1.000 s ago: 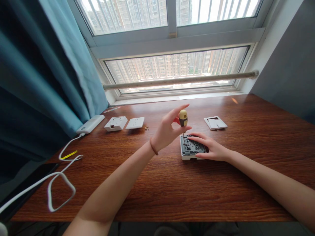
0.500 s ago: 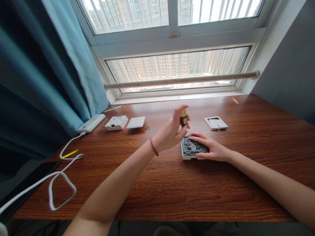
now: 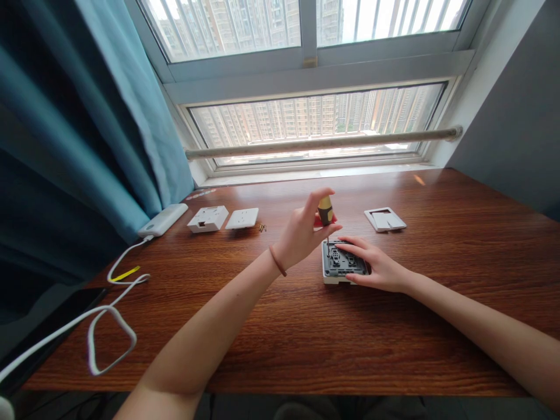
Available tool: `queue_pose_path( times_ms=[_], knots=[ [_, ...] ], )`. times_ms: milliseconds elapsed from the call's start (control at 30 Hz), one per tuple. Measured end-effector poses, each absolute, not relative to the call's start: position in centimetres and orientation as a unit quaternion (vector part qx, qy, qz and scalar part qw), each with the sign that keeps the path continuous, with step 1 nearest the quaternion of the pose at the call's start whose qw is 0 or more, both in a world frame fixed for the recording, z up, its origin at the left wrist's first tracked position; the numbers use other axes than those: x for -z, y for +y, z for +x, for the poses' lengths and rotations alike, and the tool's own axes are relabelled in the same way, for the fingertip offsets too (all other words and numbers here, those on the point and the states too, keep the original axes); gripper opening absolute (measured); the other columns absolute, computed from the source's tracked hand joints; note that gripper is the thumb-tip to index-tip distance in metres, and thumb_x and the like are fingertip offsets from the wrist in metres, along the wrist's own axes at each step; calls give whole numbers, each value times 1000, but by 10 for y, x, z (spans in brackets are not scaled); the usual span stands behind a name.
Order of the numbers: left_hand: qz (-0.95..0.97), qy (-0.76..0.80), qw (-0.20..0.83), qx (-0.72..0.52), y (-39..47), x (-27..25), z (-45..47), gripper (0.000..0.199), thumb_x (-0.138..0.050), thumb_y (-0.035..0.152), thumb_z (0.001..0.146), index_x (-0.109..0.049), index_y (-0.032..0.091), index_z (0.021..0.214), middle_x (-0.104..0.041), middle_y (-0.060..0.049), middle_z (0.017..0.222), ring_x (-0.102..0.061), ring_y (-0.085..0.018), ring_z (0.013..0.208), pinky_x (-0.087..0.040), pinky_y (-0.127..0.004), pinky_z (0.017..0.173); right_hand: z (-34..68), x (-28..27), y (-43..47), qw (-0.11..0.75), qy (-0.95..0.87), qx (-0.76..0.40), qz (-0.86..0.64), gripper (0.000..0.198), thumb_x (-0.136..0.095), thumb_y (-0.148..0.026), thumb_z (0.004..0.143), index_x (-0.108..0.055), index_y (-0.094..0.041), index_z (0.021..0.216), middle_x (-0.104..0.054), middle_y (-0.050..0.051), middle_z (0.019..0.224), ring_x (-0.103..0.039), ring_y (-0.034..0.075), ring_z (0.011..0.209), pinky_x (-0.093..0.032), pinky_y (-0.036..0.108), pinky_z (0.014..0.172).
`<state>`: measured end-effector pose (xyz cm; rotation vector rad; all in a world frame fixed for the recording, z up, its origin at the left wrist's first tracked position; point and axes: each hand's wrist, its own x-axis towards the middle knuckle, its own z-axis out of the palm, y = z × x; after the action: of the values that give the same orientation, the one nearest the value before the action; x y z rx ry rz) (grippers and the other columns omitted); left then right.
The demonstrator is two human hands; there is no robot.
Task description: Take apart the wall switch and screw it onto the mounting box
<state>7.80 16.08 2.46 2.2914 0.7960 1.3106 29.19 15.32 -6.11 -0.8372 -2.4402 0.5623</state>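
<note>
My left hand [image 3: 305,226] is closed around the yellow and black handle of a screwdriver [image 3: 325,211]. The screwdriver stands almost upright, its thin shaft reaching down to the left side of a wall switch [image 3: 341,265]. That switch has its grey inner mechanism uncovered and sits on a white box on the table. From the right, my right hand [image 3: 376,265] grips the switch, fingers over its top and thumb along the near edge. Whether the tip sits in a screw is too small to tell.
A white cover frame and panel [image 3: 385,219] lie at the right. To the left are a white mounting box [image 3: 207,219], a socket panel [image 3: 242,218] and several small brass screws [image 3: 262,227]. A white power strip [image 3: 164,221] trails its cable [image 3: 111,309] along the table's left side.
The fingers of my left hand have shifted around the screwdriver handle, which tilts slightly differently. My right hand stays on the switch, with the thumb moved slightly left.
</note>
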Motion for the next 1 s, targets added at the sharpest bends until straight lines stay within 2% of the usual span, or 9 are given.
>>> queue_pose_path(
  times_ms=[133, 233, 333, 533, 833, 1000],
  knots=[
    [821, 275, 185, -465, 160, -25, 78, 50, -60, 19, 77, -33, 20, 118, -56, 1, 77, -57, -8, 66, -53, -21, 64, 286, 61, 145, 241, -899, -154, -331, 63, -60, -36, 76, -37, -19, 132, -32, 11, 140, -22, 30, 130, -26, 48, 106],
    [829, 271, 176, -457, 158, -26, 79, 48, -59, 18, 77, -33, 20, 118, -56, 1, 78, -58, -9, 67, -53, -21, 65, 281, 60, 140, 231, -901, -119, -348, 64, -57, -42, 77, -36, -15, 131, -30, 14, 141, -20, 32, 130, -25, 50, 105],
    [832, 272, 171, -452, 157, -26, 79, 48, -59, 17, 78, -33, 20, 118, -56, 1, 78, -58, -9, 68, -53, -21, 65, 279, 60, 140, 227, -904, -112, -344, 66, -56, -48, 77, -36, -14, 131, -33, 15, 138, -23, 32, 128, -27, 50, 104],
    [837, 266, 192, -438, 156, -27, 79, 48, -57, 16, 78, -33, 21, 119, -57, 0, 80, -58, -9, 70, -53, -22, 67, 282, 57, 145, 239, -902, -156, -325, 63, -57, -45, 77, -34, -22, 131, -36, 11, 135, -31, 30, 122, -32, 49, 101],
    [836, 263, 197, -440, 154, -28, 79, 48, -57, 14, 78, -33, 21, 119, -56, 0, 80, -58, -9, 70, -53, -22, 66, 282, 56, 147, 227, -900, -175, -327, 65, -58, -46, 77, -32, -25, 133, -35, 9, 136, -31, 29, 120, -31, 47, 101],
    [830, 258, 235, -436, 155, -30, 79, 50, -55, 12, 79, -29, 21, 121, -55, -1, 83, -59, -11, 71, -53, -24, 66, 283, 56, 148, 220, -906, -175, -318, 64, -57, -47, 78, -32, -24, 133, -33, 9, 138, -30, 28, 121, -30, 46, 101]
  ],
)
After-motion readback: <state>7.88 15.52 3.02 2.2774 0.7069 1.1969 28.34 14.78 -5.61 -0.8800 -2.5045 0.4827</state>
